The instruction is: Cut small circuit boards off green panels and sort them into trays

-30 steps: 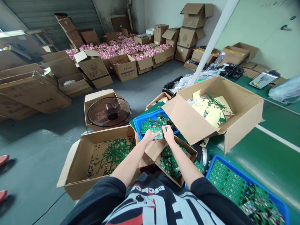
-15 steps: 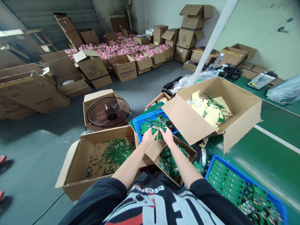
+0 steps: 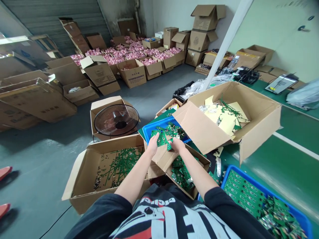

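Note:
My left hand grips the edge of a green circuit board over the near side of a blue tray. Close beside it, my right hand pinches a smaller green board piece, apart from the left one. More green boards lie in the tray beyond my hands. Below my right forearm, an open carton holds many small green boards. Left of my arms, a wide carton contains thin green strips and small black bits.
A black round fan stands beyond the wide carton. A large open carton with yellow sheets sits at right, above another blue tray of boards. Cartons of pink items line the back. Red footwear shows at far left.
My hands have moved apart. The board between them is now in two separate pieces, one in each hand, with the right one held lower.

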`<state>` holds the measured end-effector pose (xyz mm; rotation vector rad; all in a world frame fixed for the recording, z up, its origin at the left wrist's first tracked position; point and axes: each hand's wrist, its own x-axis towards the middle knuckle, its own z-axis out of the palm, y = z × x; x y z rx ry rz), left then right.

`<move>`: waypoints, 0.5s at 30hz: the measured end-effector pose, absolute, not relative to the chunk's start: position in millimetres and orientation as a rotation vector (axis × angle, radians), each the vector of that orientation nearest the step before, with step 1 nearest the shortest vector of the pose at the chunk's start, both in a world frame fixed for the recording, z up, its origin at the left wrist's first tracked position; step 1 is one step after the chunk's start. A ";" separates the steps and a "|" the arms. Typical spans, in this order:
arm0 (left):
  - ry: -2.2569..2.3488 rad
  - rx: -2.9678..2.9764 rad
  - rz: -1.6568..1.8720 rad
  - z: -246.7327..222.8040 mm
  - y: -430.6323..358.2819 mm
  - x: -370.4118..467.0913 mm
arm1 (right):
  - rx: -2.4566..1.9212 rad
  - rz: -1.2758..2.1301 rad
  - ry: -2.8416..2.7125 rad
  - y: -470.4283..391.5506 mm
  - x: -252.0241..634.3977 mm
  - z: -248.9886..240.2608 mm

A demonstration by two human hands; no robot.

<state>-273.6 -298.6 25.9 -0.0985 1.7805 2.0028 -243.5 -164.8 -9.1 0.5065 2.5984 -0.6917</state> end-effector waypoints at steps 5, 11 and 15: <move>1.376 0.158 2.128 96.2 -313.6 -260.7 | 0.540 -0.582 2.611 -156.9 -237.3 2.8; 1.491 0.517 2.244 160.5 -333.8 -231.2 | 0.504 -0.811 2.716 -146.9 -229.8 23.7; 1.573 0.711 2.218 173.5 -343.5 -219.5 | 0.425 -1.407 2.682 -149.0 -223.5 43.3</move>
